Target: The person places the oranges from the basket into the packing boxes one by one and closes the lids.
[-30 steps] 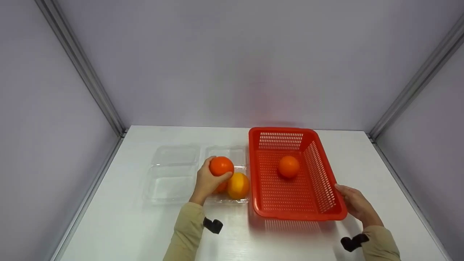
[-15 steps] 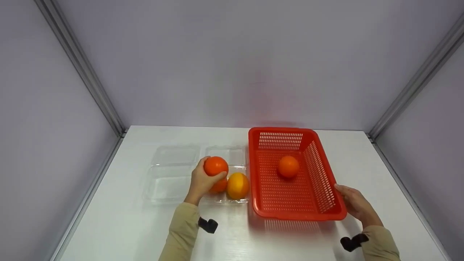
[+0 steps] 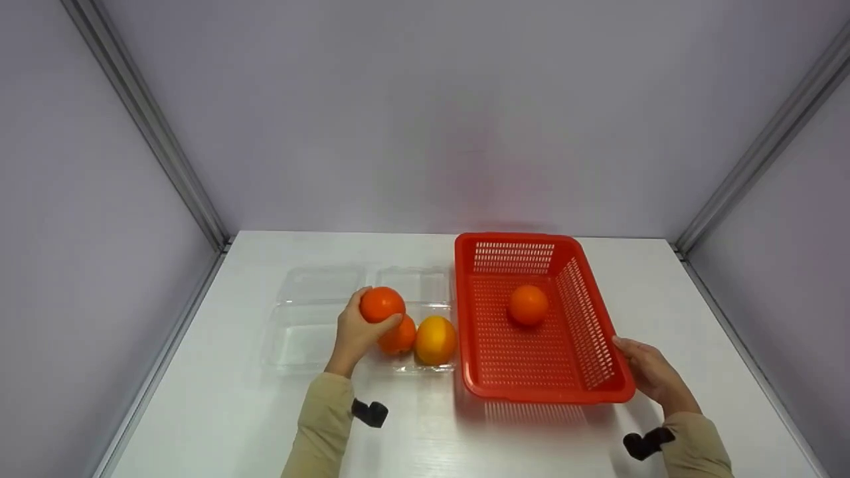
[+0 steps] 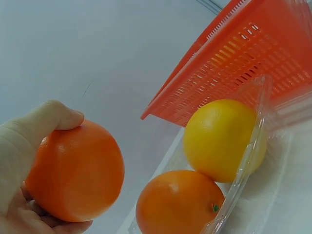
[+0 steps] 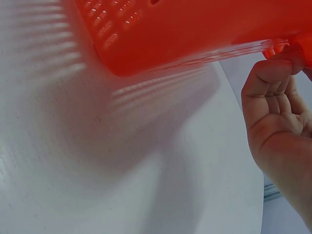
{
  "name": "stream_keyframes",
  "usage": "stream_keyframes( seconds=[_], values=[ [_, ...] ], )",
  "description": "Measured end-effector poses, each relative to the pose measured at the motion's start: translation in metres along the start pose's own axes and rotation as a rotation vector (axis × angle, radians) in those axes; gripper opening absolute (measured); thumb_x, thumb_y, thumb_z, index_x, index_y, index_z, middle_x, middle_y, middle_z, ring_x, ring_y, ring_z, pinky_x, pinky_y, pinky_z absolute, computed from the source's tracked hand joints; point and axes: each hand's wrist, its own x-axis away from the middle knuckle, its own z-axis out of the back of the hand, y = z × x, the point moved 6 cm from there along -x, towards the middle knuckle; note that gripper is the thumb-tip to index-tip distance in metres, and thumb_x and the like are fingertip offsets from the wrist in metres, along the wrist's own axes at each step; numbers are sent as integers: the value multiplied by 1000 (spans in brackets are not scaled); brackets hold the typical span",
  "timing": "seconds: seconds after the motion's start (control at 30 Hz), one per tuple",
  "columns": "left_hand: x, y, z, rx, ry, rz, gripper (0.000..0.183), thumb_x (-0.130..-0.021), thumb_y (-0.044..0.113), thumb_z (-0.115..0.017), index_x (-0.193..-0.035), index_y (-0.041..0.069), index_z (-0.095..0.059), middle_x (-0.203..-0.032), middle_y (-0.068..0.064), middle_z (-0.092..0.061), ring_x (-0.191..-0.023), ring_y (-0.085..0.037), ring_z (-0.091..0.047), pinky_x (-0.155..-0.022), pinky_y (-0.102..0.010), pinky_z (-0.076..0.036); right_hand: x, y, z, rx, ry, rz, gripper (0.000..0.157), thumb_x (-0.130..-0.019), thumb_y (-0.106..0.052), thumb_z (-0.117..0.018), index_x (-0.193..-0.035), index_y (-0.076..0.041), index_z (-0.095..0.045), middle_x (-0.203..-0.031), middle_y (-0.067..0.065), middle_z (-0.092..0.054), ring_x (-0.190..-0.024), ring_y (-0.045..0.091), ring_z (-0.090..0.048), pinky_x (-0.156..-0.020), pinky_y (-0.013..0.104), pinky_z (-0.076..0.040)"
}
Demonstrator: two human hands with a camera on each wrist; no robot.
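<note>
My left hand (image 3: pixel 352 336) grips an orange (image 3: pixel 382 305), thumb on its near side, raised over the area between two clear plastic clamshell boxes. Below and to its right, a second orange (image 4: pixel 176 202) and a yellow-orange fruit (image 4: pixel 220 139) sit side by side in the right clear box (image 3: pixel 417 287). The red plastic basket (image 3: pixel 467 358) stands right beside that box, with one orange (image 3: pixel 529 305) on its floor. At the basket's right rim, my right hand (image 3: pixel 654 375) holds the edge; the right wrist view shows its fingers (image 5: pixel 273 73) bent at the rim.
The left clear box (image 3: pixel 315 345) lies lid open on the white table (image 3: pixel 219 411), with nothing inside it. Grey-white walls (image 3: pixel 425 119) close in the table at the back and both sides.
My left hand has moved left with the orange, from above the right clear box toward the left one, uncovering more of the second orange. The right hand and basket look unmoved.
</note>
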Motion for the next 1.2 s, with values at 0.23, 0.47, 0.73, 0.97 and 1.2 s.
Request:
stream_keyframes(
  seconds=[0.23,0.47,0.73,0.97,1.2],
  values=[
    [-1,-6,5,7,3,12,81,-77,26,-78,-143,3,-38,-141,-22,-51,-123,-38,-56,-105,-53,-47,0,2,0,-20,3,-5,24,-102,-35,-42,-107,-22,-62,-96,-9,-70,-89,7,-69,-81,26,-58],
    [-2,-9,11,5,25,14,80,-77,25,-78,-143,2,-38,-140,-23,-52,-122,-38,-56,-103,-53,-48,1,0,-1,-18,-10,16,25,-102,-35,-42,-105,-23,-63,-95,-9,-71,-89,7,-69,-81,26,-58],
    [-3,-14,17,6,42,37,80,-77,24,-77,-143,2,-38,-140,-23,-51,-122,-38,-56,-104,-53,-48,0,0,-2,-50,-38,11,27,-104,-32,-39,-107,-21,-63,-96,-7,-71,-90,8,-69,-82,27,-58],
    [-3,-18,23,11,59,24,76,-79,23,-76,-142,2,-40,-139,-23,-52,-121,-38,-56,-104,-53,-47,0,0,1,-37,2,-31,27,-104,-32,-38,-111,-18,-60,-95,-7,-72,-89,10,-70,-81,28,-59],
    [-4,-25,26,25,66,41,76,-79,23,-76,-142,1,-39,-139,-24,-52,-121,-38,-55,-105,-53,-46,0,0,1,-44,16,-40,26,-104,-32,-39,-110,-19,-61,-95,-7,-71,-89,9,-69,-80,27,-59]
  ],
)
